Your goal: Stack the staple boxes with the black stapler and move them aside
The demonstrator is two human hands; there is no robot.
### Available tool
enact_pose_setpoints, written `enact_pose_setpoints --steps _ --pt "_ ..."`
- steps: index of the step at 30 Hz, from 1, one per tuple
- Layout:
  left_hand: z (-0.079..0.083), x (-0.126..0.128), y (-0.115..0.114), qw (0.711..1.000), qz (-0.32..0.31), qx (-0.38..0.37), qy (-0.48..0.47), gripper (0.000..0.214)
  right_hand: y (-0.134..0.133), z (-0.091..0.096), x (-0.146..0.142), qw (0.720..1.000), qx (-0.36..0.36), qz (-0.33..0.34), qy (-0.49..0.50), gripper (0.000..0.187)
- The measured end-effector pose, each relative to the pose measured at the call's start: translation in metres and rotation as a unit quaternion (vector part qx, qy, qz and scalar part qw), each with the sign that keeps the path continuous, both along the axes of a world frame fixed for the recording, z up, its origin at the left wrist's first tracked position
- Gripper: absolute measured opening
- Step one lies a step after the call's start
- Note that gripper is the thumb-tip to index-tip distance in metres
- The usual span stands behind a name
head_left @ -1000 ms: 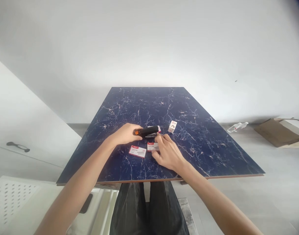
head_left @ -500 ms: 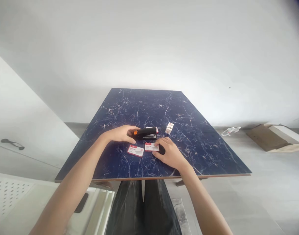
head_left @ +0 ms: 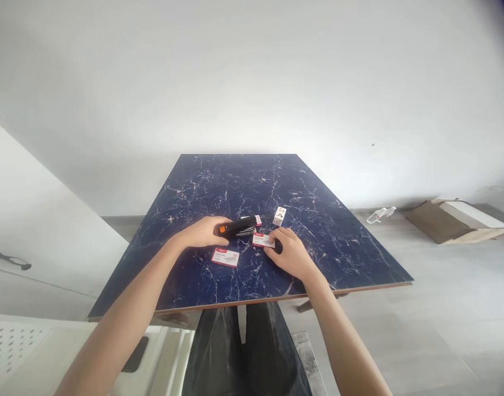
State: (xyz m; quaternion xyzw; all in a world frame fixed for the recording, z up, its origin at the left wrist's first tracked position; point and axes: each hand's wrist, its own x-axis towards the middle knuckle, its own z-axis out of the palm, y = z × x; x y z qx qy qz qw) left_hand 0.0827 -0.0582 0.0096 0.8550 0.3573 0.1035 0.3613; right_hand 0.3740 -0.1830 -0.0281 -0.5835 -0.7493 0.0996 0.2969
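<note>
My left hand (head_left: 202, 232) is closed round the rear of a black stapler (head_left: 236, 226) with an orange end, which rests on the dark blue marbled table (head_left: 317, 242). My right hand (head_left: 291, 252) pinches a small red-and-white staple box (head_left: 262, 240) just right of the stapler's front. A second staple box (head_left: 225, 257) lies flat in front of my left hand. A third box (head_left: 257, 220) peeks out behind the stapler. A small white box (head_left: 279, 215) lies a little farther back to the right.
A white wall stands behind the table. On the floor at right lie a plastic bottle (head_left: 379, 214) and flattened cardboard (head_left: 453, 220). A white cabinet with a dark handle (head_left: 8, 260) is at left. A white perforated surface (head_left: 12, 346) with a dark phone (head_left: 135, 354) sits beside my legs.
My right hand has lifted or slid one staple box from in front of the stapler up toward its front end. The view has drifted slightly; my left hand stays on the stapler.
</note>
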Motion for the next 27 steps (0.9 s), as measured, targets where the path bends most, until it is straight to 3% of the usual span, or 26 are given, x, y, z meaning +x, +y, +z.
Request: enact_pose_setpoints --steps 3,5,10,15,18,20,23,27 --pt "0.001 -0.007 0.007 0.995 -0.026 -0.095 -0.018 0.055 0.006 0.003 -0.003 0.998 -0.012 -0.002 0.054 0.010" --pt "0.000 -0.011 0.012 0.992 -0.031 -0.122 -0.029 0.052 0.020 0.008 -0.004 0.995 -0.035 0.002 0.097 0.019" --pt "0.002 -0.011 0.015 0.991 -0.018 -0.127 -0.033 0.047 0.068 0.027 -0.009 0.981 -0.124 0.139 0.061 0.047" --pt "0.010 -0.005 0.000 0.991 -0.015 -0.134 -0.006 0.053 0.085 0.020 -0.005 0.990 -0.015 0.138 0.025 0.055" --pt "0.012 0.008 -0.016 0.989 -0.028 -0.146 -0.002 0.085 0.084 0.009 0.002 0.988 -0.004 0.156 -0.009 0.064" --pt "0.009 0.021 -0.027 0.992 -0.025 -0.122 -0.021 0.109 0.084 0.004 0.003 0.987 -0.010 0.154 -0.037 0.057" --pt "0.001 0.044 -0.044 0.999 0.014 -0.032 -0.028 0.121 0.085 0.002 0.002 0.993 -0.003 0.104 -0.063 0.044" --pt "0.002 0.049 -0.062 0.996 0.057 0.072 0.019 0.115 0.088 0.003 0.002 0.992 -0.019 0.103 -0.071 0.067"
